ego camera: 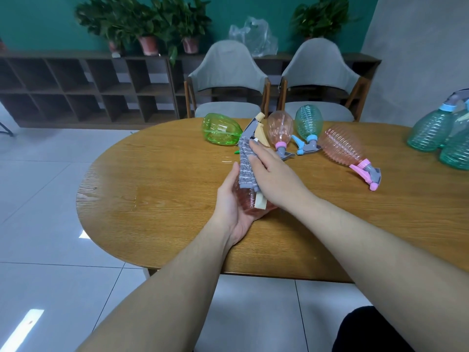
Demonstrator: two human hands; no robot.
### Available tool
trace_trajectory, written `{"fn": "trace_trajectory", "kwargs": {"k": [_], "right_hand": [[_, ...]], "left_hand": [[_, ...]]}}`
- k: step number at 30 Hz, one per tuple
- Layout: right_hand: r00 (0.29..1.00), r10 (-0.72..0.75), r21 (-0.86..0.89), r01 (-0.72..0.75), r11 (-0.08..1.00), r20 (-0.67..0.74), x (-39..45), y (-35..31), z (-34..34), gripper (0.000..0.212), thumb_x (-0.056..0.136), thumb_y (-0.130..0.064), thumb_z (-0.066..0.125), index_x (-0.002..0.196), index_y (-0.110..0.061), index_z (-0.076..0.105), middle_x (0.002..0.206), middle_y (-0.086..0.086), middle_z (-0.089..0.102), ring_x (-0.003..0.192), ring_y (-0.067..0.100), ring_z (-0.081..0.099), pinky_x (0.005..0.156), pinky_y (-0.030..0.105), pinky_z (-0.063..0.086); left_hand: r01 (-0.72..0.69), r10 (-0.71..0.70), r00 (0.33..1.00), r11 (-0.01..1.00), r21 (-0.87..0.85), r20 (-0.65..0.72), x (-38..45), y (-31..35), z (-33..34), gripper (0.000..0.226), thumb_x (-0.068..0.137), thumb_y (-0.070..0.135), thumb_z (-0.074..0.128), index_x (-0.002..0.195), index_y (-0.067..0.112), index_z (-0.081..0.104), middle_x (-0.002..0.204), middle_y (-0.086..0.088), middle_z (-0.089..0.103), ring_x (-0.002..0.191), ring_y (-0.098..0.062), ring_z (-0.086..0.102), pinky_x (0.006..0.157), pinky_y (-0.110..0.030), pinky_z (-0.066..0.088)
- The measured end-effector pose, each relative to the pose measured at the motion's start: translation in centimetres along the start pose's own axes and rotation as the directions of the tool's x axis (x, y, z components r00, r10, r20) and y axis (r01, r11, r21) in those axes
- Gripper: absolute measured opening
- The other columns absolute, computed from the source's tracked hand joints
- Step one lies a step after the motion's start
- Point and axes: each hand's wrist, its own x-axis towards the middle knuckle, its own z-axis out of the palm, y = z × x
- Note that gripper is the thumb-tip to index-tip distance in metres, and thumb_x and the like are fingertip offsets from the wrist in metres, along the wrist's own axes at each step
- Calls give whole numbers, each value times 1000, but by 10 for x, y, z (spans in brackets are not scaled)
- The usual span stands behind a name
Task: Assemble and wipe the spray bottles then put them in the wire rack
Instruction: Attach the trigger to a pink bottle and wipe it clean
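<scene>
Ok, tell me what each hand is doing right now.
Left hand: holds the pink bottle from below.
Right hand: presses the grey cloth on the bottle.

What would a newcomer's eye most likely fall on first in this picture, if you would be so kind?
Most likely the two hands at the centre: the left hand cradles a pink spray bottle above the wooden table, while the right hand presses a grey cloth along it. Next come the coloured bottles lying behind them, a green bottle among them, and the teal bottles standing at the right edge.
</scene>
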Motion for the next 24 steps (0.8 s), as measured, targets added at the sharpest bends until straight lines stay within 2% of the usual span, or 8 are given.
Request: {"fn": "trace_trajectory", "kwargs": {"k": [5, 8, 12, 15, 18, 20, 24], "right_hand": [[990, -143, -210, 139, 968, -7, -13, 3, 4, 45, 107, -34, 30, 152, -32, 35, 164, -6, 20, 150, 13, 16, 120, 31, 15], [968, -252, -303, 236, 923, -15, -26, 11, 6, 45, 106, -30, 32, 151, -28, 37, 162, -4, 23, 149, 15, 16, 123, 35, 15], [954, -301, -346, 284, 894, 5, -48, 23, 10, 50, 105, -37, 26, 154, -28, 30, 165, -5, 17, 153, 18, -1, 125, 40, 9], [932, -360, -338, 355, 872, 49, -58, 31, 12, 52, 104, -40, 25, 155, -29, 27, 166, -10, 11, 152, 13, -11, 124, 36, 4], [941, -337, -202, 338, 919, 41, -63, 37, 12, 50, 106, -36, 38, 154, -38, 24, 164, -20, 7, 151, 5, -12, 122, 29, 2], [952, -306, -158, 303, 940, 3, -63, 37, 12, 51, 105, -37, 40, 153, -41, 23, 163, -23, 7, 151, 3, -8, 123, 31, 5], [979, -203, -147, 199, 969, -16, -49, 22, 11, 51, 105, -42, 36, 154, -41, 23, 163, -22, 7, 151, 4, -3, 124, 33, 8]], "left_hand": [[-21, 20, 1000, 1000, -23, -8, 4, -2, -3, 50, 104, 52, 44, 131, 18, 68, 126, -11, 71, 113, -29, 69, 96, -50, 52], [-20, 20, 1000, 1000, 1, -13, 6, -5, -4, 48, 104, 51, 45, 128, 17, 69, 126, -12, 72, 115, -28, 69, 97, -46, 53], [-18, 19, 999, 999, 38, -30, 6, -5, -3, 49, 106, 49, 41, 123, 14, 71, 120, -13, 74, 106, -26, 73, 92, -39, 58], [5, -4, 999, 1000, 19, -33, 3, -3, -1, 63, 104, 60, 37, 121, 10, 72, 118, -16, 74, 104, -29, 73, 96, -42, 55], [7, -7, 1000, 1000, 5, -18, 3, -2, -3, 77, 97, 70, 44, 136, 7, 64, 133, -20, 67, 123, -33, 65, 109, -47, 48], [-11, 11, 1000, 1000, 15, -14, 5, -3, -3, 77, 96, 68, 50, 142, 7, 59, 139, -21, 62, 130, -36, 59, 109, -48, 48], [-37, 38, 999, 999, 1, -16, 5, -3, -3, 61, 101, 57, 49, 138, 10, 62, 132, -18, 67, 119, -32, 67, 100, -45, 55]]}}
